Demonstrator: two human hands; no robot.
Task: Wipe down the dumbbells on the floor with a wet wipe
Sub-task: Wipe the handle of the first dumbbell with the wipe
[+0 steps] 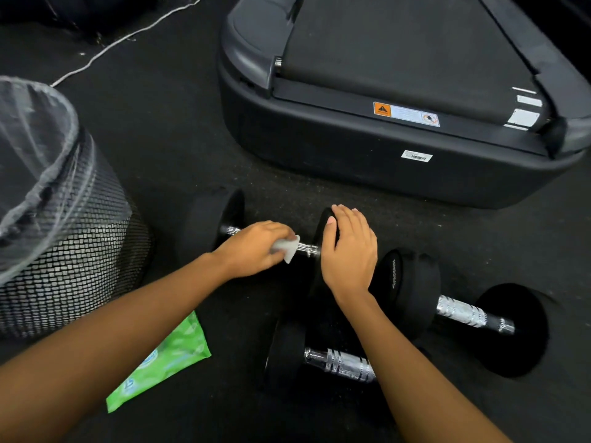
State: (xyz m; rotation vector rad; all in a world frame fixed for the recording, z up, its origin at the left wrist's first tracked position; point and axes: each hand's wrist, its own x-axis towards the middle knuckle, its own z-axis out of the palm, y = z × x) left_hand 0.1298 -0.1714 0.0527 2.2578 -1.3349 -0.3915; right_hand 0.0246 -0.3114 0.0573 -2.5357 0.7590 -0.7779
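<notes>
A gym: treadmill [399, 91], dumbbells [460, 311] and black rubber floor [179, 148].

1. treadmill [351, 161]: label [406, 114] with an orange warning triangle and a round red sign; the print is too small to read.
2. same treadmill: white barcode sticker [416, 156], digits illegible.
3. dumbbell [396, 273]: raised lettering, illegible.
4. green pack [166, 359]: blue logo, illegible.
</notes>
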